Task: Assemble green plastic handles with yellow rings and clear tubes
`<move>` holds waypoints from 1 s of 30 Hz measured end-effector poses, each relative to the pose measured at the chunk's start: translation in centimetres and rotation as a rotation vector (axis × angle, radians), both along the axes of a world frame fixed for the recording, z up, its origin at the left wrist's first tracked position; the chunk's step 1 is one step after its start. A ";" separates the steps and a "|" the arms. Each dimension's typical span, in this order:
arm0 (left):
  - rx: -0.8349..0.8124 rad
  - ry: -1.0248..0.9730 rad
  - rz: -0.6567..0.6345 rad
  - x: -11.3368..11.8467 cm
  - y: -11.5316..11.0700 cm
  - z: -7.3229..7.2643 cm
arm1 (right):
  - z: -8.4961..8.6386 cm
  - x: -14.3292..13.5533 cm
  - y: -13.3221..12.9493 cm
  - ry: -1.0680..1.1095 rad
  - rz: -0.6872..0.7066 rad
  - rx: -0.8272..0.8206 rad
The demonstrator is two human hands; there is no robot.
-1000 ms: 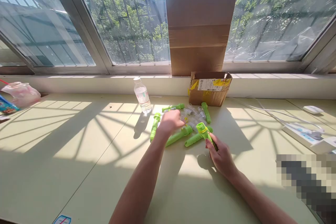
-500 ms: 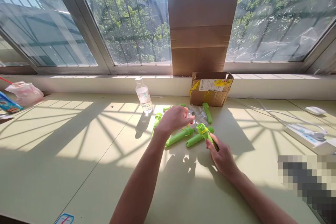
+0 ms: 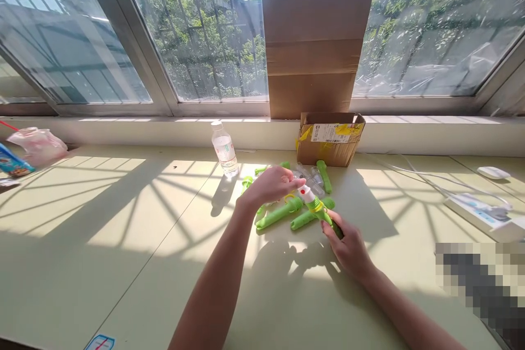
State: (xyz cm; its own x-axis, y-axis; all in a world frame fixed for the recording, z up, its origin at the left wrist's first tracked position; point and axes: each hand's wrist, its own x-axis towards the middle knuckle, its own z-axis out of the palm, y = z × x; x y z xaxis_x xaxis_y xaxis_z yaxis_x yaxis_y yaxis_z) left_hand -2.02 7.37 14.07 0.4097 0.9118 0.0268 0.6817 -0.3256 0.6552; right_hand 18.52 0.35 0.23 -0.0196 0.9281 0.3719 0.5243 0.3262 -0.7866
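Note:
My right hand (image 3: 348,241) is wrapped round the lower part of a green plastic tube (image 3: 324,215) with a yellow ring near its mouth. The tube tilts up and to the left. My left hand (image 3: 271,186) pinches a white plastic piece (image 3: 306,194) with a red dot, which sits at the mouth of that tube; how deep it goes in I cannot tell. Beneath and around the hands lie several more tubes, among them a thick green tube (image 3: 279,215) and another green tube (image 3: 303,221). Clear plastic parts (image 3: 315,176) lie just behind, partly hidden by my left hand.
A water bottle (image 3: 225,150) stands left of the pile. Behind it is an open cardboard box (image 3: 328,145), with a tall cardboard sheet (image 3: 315,38) against the window. A power strip (image 3: 471,212) with cables lies right; a pink bag (image 3: 39,146) sits far left.
The white piece in my left hand has come to the mouth of the green tube, which was bare before. My right hand has barely moved.

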 end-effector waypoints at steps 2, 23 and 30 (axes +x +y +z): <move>0.000 0.009 0.004 -0.1 0.0 0.1 | 0.0 0.0 0.0 0.004 0.006 0.005; -0.121 0.201 -0.007 0.6 -0.6 -0.3 | 0.2 0.0 -0.4 0.025 0.038 0.012; -0.239 0.266 -0.024 0.2 -0.6 0.1 | -0.6 0.2 -0.1 -0.011 0.015 0.015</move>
